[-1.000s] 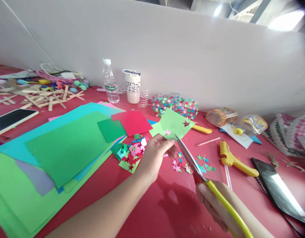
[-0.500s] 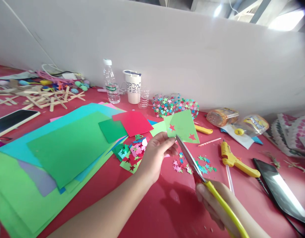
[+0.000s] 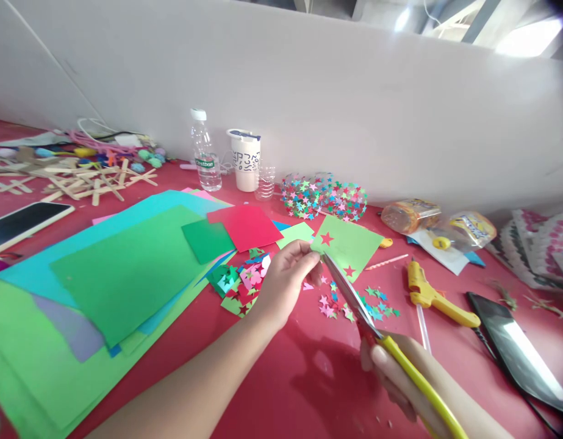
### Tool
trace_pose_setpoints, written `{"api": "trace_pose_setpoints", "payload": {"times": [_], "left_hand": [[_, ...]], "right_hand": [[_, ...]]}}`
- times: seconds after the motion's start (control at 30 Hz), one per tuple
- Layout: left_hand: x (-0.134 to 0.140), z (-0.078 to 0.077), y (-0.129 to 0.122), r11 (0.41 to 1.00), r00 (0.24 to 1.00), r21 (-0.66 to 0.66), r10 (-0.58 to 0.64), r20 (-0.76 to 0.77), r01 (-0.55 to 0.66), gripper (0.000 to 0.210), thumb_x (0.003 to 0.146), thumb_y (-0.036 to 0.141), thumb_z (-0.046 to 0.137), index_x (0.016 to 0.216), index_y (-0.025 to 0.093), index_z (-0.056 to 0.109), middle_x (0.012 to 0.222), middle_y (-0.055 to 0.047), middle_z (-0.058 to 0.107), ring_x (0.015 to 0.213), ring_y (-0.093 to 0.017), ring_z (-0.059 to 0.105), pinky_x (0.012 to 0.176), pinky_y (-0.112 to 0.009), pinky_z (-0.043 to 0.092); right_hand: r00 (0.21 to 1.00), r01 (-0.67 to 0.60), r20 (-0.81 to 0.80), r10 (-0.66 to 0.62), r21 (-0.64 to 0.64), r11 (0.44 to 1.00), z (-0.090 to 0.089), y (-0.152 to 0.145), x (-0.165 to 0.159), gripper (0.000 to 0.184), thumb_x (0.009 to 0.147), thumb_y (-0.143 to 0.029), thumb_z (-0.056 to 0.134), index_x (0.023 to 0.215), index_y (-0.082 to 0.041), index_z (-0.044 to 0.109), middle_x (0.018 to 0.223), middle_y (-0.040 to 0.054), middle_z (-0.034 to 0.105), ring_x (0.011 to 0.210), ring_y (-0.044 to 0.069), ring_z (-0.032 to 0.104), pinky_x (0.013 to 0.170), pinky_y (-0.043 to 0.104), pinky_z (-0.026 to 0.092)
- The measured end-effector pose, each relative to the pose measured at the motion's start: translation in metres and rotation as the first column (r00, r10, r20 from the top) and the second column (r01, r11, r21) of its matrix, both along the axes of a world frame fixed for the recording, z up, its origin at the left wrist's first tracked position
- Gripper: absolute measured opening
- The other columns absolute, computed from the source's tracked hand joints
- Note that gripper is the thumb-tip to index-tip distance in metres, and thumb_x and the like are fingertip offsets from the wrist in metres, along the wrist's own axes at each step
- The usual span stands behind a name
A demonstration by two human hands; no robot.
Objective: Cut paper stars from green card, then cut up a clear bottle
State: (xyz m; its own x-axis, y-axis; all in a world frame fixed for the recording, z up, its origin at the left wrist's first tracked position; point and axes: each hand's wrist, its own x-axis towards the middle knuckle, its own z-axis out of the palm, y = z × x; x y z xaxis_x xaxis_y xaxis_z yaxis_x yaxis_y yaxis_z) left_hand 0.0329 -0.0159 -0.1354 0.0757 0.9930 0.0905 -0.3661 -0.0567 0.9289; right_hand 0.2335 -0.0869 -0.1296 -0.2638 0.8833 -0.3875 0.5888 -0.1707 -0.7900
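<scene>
Between the thumb and fingers of my left hand [image 3: 288, 277] is a corner of a light green paper square [image 3: 349, 241]. Two star shapes in the square show red. My right hand [image 3: 395, 372] grips a pair of scissors [image 3: 352, 296] with yellow handles, their blades pointing up and left at the paper's lower edge near my left fingertips. Small coloured paper stars [image 3: 377, 305] lie on the table below the square. Beside my left wrist is a heap of paper scraps [image 3: 249, 277], some with star-shaped holes.
Large coloured sheets [image 3: 125, 268] overlap on the left, near wooden sticks [image 3: 93, 183]. A water bottle [image 3: 205, 152], a cup [image 3: 245, 158] and a star-covered clear bottle [image 3: 304, 195] stand or lie along the wall. To the right are a yellow glue gun [image 3: 437, 299] and a dark tablet-like device [image 3: 514, 347].
The light green square has turned clockwise and tilted flatter, its far corner swinging right over the yellow cutter. Both hands stay nearly in place, the scissors shifting only slightly.
</scene>
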Motion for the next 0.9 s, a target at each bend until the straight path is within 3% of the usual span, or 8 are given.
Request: {"api": "trace_pose_setpoints", "payload": {"times": [0.33,0.5,0.73,0.9], "left_hand": [[-0.002,-0.002,0.002,0.997,0.997,-0.012,-0.075,0.023,0.075,0.014,0.081,0.021,0.058,0.067,0.016,0.059,0.055,0.003,0.059,0.05,-0.006,0.051,0.05,-0.019,0.035],[-0.006,-0.003,0.004,0.995,0.995,-0.002,-0.096,0.014,0.096,0.018,0.081,0.02,0.058,0.064,0.016,0.058,0.054,0.003,0.058,0.049,-0.006,0.051,0.049,-0.019,0.034],[-0.004,-0.005,0.005,0.995,0.994,-0.042,-0.093,0.048,0.095,0.016,0.08,0.021,0.06,0.065,0.016,0.059,0.055,0.002,0.059,0.049,-0.007,0.051,0.05,-0.02,0.037],[0.001,-0.006,0.002,0.989,0.989,-0.089,-0.105,0.106,0.115,0.012,0.079,0.023,0.061,0.069,0.016,0.06,0.059,0.002,0.061,0.05,-0.008,0.054,0.053,-0.021,0.041]], "right_hand": [[0.995,0.086,-0.031,-0.091,-0.128,0.988,-0.012,-0.004,0.01,0.059,0.077,-0.078,0.042,0.084,-0.02,0.053,0.054,-0.0077,0.037,0.042,0.01,0.035,0.041,0.022,0.031],[0.995,0.087,-0.028,-0.092,-0.139,0.986,-0.01,-0.005,0.012,0.066,0.075,-0.081,0.042,0.089,-0.018,0.054,0.058,-0.0068,0.04,0.045,0.01,0.037,0.044,0.023,0.032],[0.997,0.078,-0.009,-0.08,-0.132,0.988,-0.008,0.0,0.002,0.06,0.077,-0.079,0.037,0.069,-0.021,0.047,0.044,-0.0104,0.03,0.035,0.005,0.025,0.037,0.019,0.02],[0.993,0.116,0.03,-0.113,-0.102,0.988,-0.006,-0.001,-0.007,0.056,0.08,-0.074,0.038,0.066,-0.021,0.046,0.043,-0.0095,0.032,0.035,0.005,0.027,0.036,0.019,0.021]]}}
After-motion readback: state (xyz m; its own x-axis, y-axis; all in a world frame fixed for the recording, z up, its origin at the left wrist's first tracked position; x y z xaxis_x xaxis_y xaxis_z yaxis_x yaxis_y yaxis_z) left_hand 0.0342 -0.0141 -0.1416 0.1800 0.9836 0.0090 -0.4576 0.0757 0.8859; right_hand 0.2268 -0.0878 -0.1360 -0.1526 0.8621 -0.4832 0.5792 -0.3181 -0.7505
